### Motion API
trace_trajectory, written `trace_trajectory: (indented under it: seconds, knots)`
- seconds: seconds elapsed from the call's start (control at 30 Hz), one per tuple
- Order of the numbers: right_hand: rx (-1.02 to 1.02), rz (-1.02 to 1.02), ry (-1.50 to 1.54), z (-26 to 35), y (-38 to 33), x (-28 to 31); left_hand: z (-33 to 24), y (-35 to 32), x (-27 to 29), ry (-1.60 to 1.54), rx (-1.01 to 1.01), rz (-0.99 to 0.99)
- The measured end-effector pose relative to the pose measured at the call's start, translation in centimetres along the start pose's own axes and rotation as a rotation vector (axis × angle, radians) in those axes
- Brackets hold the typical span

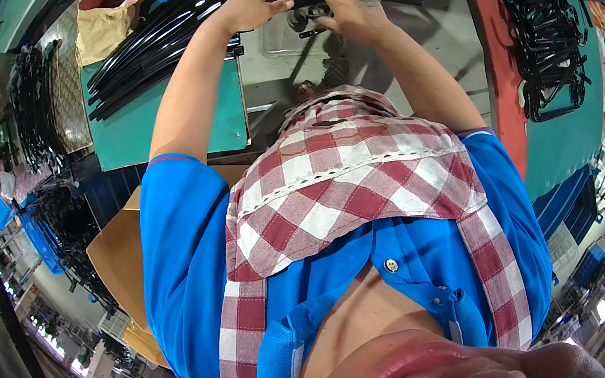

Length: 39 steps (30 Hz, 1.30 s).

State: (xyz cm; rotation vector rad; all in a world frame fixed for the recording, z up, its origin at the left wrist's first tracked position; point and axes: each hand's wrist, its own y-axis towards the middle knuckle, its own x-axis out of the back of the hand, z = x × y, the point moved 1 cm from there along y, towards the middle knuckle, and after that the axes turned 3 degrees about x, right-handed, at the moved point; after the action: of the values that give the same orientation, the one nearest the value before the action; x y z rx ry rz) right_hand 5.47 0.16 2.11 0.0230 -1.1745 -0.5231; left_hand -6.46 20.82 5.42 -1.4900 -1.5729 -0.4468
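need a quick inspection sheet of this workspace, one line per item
surface: grey bench with green mats on either side
job's things: small black part held between both hands at a grey fixture
clutter: long black strips piled on the left mat; tangled black frames on the right mat
grippers: left hand and right hand both grip the part
cables: nothing seen
surroundings: cardboard box and blue crates at left; factory floor with lights beyond
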Motion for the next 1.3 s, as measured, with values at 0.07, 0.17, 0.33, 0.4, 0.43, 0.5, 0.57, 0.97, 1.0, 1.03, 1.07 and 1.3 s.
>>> trace_trajectory:
  seconds: [0.07,0.17,0.33,0.4,0.43,0.5,0.57,0.97,1.0,1.03,1.07,1.3]
  knots:
    - [-0.235,0.147,0.245,-1.2,1.0,-1.0,-2.5,-1.7,1.4,-0.021,0.016,0.012]
    - [-0.052,0.253,-0.198,0.6,1.4,1.6,-1.5,-1.8,1.0,-0.12,-0.008,0.037]
    - [-0.049,0.154,-0.258,1.0,0.1,4.6,-1.7,-0.1,0.3,-0.423,-0.029,0.246]
    - [-0.065,0.179,-0.309,0.7,-0.1,4.5,-1.9,0.3,0.4,-0.379,-0.011,0.222]
    - [-0.073,0.189,-0.334,1.1,0.1,4.1,-1.4,0.2,0.7,-0.355,-0.003,0.21]
    - [-0.123,0.212,-0.317,1.7,0.4,3.1,-0.2,0.2,0.8,-0.322,-0.008,0.192]
    - [-0.157,0.213,-0.291,1.4,0.4,2.8,-0.4,0.0,1.0,-0.27,0.001,0.153]
    - [-0.079,0.138,-0.318,2.1,0.3,3.3,0.8,-0.7,2.5,-0.289,-0.102,0.271]
    - [-0.081,0.155,-0.304,2.0,0.2,3.3,1.1,-0.8,2.4,-0.298,-0.096,0.264]
    - [-0.079,0.167,-0.291,1.9,0.2,3.4,1.2,-0.8,2.4,-0.303,-0.089,0.251]
    - [-0.075,0.17,-0.3,2.0,0.2,3.6,1.4,-0.8,2.4,-0.307,-0.084,0.24]
    - [-0.111,0.155,-0.252,2.6,-0.1,4.5,1.7,4.4,3.4,0.011,-0.131,-0.129]
